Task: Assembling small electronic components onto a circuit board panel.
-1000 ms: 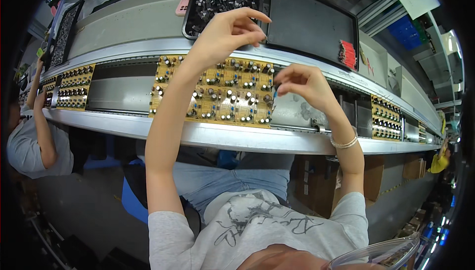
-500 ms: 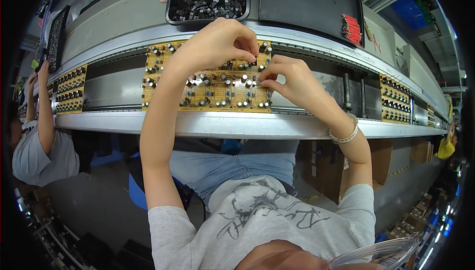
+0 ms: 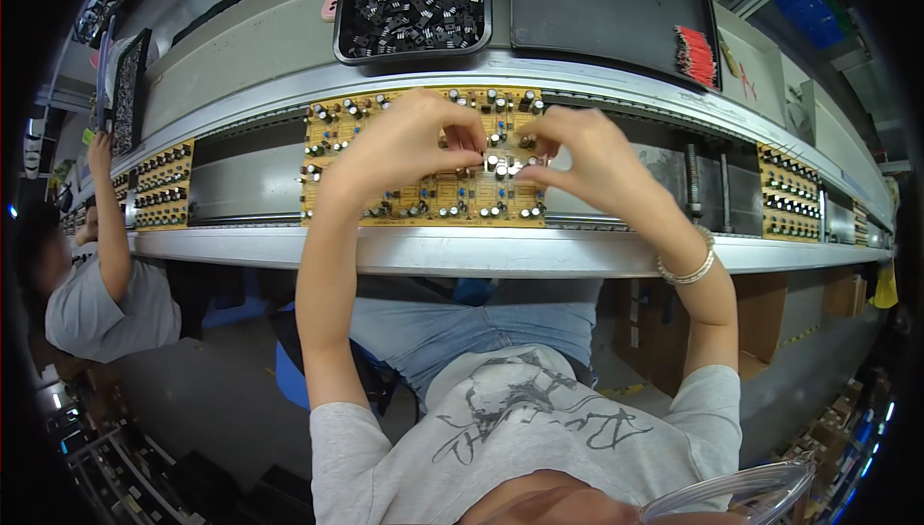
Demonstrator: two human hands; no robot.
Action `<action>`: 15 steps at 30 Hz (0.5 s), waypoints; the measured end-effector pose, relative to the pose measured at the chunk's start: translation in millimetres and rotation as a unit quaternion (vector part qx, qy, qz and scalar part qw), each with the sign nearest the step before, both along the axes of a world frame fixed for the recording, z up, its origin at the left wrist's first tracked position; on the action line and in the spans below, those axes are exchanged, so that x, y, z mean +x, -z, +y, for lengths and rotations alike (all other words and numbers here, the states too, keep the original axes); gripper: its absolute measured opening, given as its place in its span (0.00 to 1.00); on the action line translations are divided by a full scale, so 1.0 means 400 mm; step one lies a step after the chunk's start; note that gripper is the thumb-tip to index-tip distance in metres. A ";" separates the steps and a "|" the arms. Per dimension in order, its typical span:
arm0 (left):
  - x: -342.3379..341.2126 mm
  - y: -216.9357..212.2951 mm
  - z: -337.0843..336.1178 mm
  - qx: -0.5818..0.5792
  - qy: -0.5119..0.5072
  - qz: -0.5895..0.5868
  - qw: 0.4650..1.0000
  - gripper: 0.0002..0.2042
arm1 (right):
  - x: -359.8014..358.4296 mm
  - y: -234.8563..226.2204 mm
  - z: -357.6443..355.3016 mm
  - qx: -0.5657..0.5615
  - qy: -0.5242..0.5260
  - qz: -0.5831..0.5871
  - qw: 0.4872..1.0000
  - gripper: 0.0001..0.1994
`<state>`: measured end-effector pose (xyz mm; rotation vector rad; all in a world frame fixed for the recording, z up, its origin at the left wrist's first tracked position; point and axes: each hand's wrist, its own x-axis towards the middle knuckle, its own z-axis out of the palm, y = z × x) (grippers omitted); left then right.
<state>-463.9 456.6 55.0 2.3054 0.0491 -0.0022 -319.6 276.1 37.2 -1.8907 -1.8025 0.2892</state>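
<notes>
A yellow circuit board panel (image 3: 332, 212), set with capacitors and other small parts, lies on the metal rail track in front of me. My left hand (image 3: 409, 145) reaches over its middle, thumb and fingers pinched together low above the parts. Whatever is between those fingertips is too small to make out. At the panel's right side, my right hand (image 3: 587, 154) has its thumb and forefinger apart, around a cluster of capacitors (image 3: 498, 167); nothing shows in its grip. My left hand and forearm cover part of the panel.
Beyond the rail, a black tray (image 3: 487, 39) holds many black three-legged components. Beside it a wider dark tray (image 3: 597, 20) carries a bundle of red parts (image 3: 695, 58). More boards sit on the track to the left (image 3: 164, 188) and right (image 3: 789, 193). A co-worker (image 3: 111, 284) works at far left.
My left hand has come nearer and slightly left across the panel, from its upper row toward the middle. The right thumb and forefinger have spread apart. The whole view has shifted a little.
</notes>
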 end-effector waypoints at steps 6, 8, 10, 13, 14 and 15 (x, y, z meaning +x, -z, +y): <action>-0.017 0.007 -0.027 0.112 -0.003 -0.047 0.993 0.07 | 0.012 0.000 0.008 0.116 0.052 0.004 0.992 0.14; -0.010 0.006 -0.033 0.093 -0.016 -0.064 0.994 0.07 | 0.011 0.004 0.009 0.124 0.051 0.002 0.991 0.14; -0.005 0.007 -0.037 0.074 -0.030 -0.081 0.994 0.07 | 0.009 0.008 0.010 0.158 0.038 -0.016 0.987 0.13; 0.001 0.009 -0.042 -0.054 -0.083 -0.133 0.986 0.06 | 0.010 0.005 0.012 0.187 0.029 -0.033 0.981 0.12; 0.003 0.010 -0.044 -0.052 -0.081 -0.131 0.987 0.06 | 0.007 0.001 0.011 0.189 0.032 -0.032 0.981 0.12; 0.006 0.014 -0.046 -0.093 -0.088 -0.151 0.980 0.06 | 0.003 -0.004 0.010 0.176 0.027 0.022 0.984 0.12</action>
